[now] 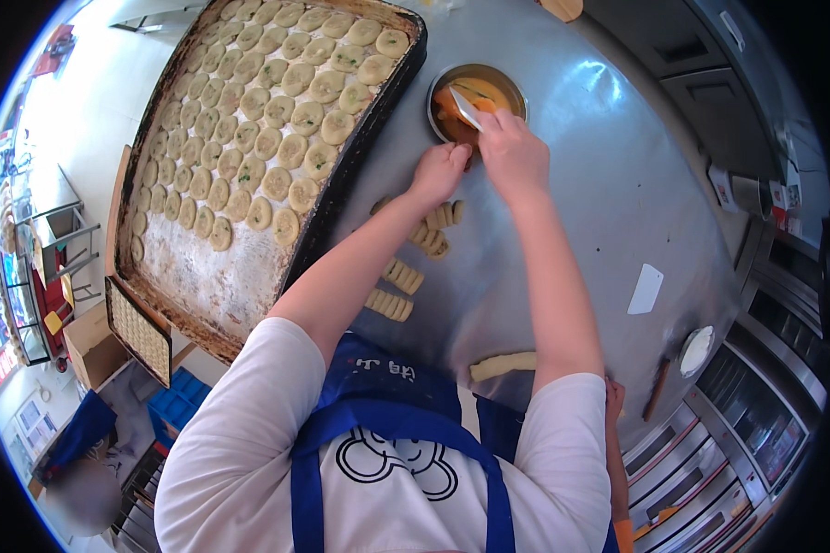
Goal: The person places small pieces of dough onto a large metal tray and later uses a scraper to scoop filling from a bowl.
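Note:
My right hand grips a white scraper or blade, dipped into a round metal bowl of orange liquid. My left hand is closed at the bowl's near rim, on something dark that I cannot make out. Below my hands, short rows of sliced dough lie on the metal table, partly hidden by my left forearm. A long dough roll lies near the front edge. To the left stands a large worn baking tray filled with several rows of flattened dough rounds.
At right are a white card-like scraper, a dish of white powder and a wooden stick. A co-worker's hand is beside my right arm. Another person, a smaller tray and blue crates are at lower left.

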Tool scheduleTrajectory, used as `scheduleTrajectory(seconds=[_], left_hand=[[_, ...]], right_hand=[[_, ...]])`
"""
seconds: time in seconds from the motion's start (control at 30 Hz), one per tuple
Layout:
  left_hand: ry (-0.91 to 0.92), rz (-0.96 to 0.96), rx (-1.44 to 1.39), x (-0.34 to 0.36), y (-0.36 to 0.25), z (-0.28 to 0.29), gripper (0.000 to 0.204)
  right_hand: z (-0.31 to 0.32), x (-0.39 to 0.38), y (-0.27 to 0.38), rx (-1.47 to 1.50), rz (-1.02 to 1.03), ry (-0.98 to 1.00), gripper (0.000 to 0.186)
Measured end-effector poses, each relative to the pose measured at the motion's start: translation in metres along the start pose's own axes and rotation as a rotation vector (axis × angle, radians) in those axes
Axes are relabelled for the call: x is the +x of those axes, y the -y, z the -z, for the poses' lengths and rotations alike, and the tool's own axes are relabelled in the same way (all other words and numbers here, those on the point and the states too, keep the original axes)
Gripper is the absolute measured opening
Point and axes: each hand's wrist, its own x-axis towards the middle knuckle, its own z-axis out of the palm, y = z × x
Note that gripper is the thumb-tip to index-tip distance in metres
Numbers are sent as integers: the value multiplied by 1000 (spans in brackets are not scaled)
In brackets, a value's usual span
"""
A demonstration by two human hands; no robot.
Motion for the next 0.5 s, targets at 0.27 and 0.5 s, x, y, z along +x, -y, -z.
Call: scheduleTrajectory(seconds=[0.27,0.5], left_hand=[[-28,74,-63,-3,-8,-3,43],[-35,106,45,-7,-20,-5,43]], right_hand=[[20,-31,18,35,-144,-1,10],[3,-25,14,-62,-174,56,8]])
